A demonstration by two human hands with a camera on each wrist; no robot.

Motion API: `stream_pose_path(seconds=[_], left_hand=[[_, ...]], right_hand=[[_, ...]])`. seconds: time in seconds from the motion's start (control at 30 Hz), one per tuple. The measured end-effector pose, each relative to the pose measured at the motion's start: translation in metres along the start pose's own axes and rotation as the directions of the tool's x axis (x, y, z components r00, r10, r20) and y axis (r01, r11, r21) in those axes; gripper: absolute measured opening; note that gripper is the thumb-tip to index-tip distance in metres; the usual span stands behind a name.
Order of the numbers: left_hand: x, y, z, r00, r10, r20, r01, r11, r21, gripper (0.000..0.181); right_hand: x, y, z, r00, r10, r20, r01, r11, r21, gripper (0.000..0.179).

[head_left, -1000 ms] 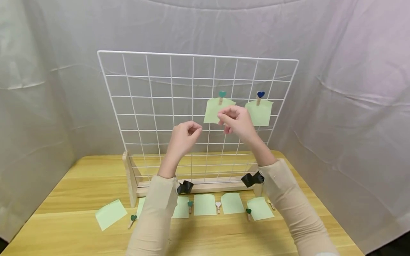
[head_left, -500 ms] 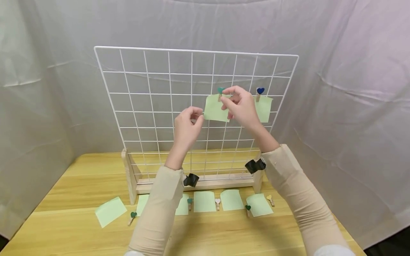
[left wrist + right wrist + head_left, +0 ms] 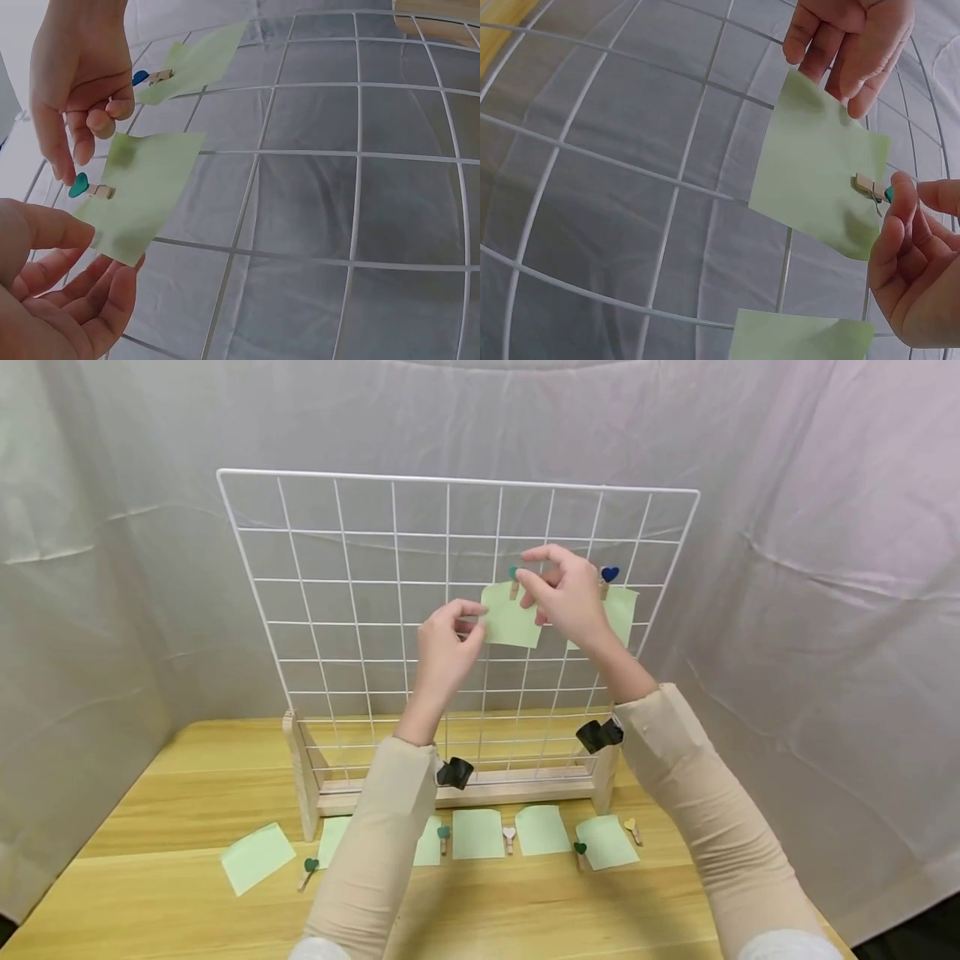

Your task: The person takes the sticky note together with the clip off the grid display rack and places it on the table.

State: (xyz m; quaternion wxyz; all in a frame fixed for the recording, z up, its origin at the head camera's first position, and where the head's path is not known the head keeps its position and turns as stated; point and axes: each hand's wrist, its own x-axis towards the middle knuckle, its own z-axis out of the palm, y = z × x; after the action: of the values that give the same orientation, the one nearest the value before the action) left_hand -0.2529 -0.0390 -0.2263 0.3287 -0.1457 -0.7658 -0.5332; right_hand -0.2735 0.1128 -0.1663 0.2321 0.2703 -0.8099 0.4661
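My left hand [image 3: 447,639] is at the left edge of a pale green paper note [image 3: 510,617] clipped to a white wire grid. In the left wrist view its thumb [image 3: 75,227] overlaps the note's front and other fingers lie behind the edge, pinching it. A small wooden clothespin [image 3: 868,184] with a teal heart holds the note's top. My right hand [image 3: 567,593] is beside this clothespin, a fingertip right at the heart, its thumb and forefinger spread apart in the head view. Farther right, a second green note [image 3: 621,614] hangs under a blue-heart clothespin [image 3: 608,576].
The white wire grid [image 3: 448,581] stands in a wooden base [image 3: 495,792] on the wooden table [image 3: 187,777]. Several green notes [image 3: 478,834] and heart clothespins [image 3: 509,839] lie in front of it. Grey cloth [image 3: 360,418] hangs behind.
Both hands have moved up: the left to the clipped note's left edge, the right from in front of the note to the teal-heart clothespin.
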Motion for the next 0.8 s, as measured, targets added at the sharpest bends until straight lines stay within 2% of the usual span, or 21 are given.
stream_pose_path(seconds=[0.23,0.43,0.7,0.8], left_hand=[[0.0022,0.0004,0.0029,1.0,0.004,0.024,-0.004,1.0,-0.025,0.021],[0.0021,-0.0021,0.0067,1.0,0.019,0.01,-0.018,0.999,-0.038,0.02],[0.0014,-0.0034,0.0095,0.995,0.097,0.011,-0.096,0.995,-0.019,0.015],[0.0015,-0.004,0.0096,0.994,0.105,0.015,-0.105,0.994,-0.021,0.015]], right_hand=[[0.0027,-0.0059,-0.003,0.992,0.047,0.114,-0.021,0.975,-0.222,0.037],[0.0048,-0.0081,-0.0061,0.983,0.093,0.156,-0.046,0.959,-0.281,0.036],[0.0083,-0.0098,-0.0091,0.974,0.121,0.19,-0.048,0.935,-0.351,0.035],[0.0093,-0.0094,-0.0088,0.974,0.124,0.189,-0.05,0.934,-0.354,0.033]])
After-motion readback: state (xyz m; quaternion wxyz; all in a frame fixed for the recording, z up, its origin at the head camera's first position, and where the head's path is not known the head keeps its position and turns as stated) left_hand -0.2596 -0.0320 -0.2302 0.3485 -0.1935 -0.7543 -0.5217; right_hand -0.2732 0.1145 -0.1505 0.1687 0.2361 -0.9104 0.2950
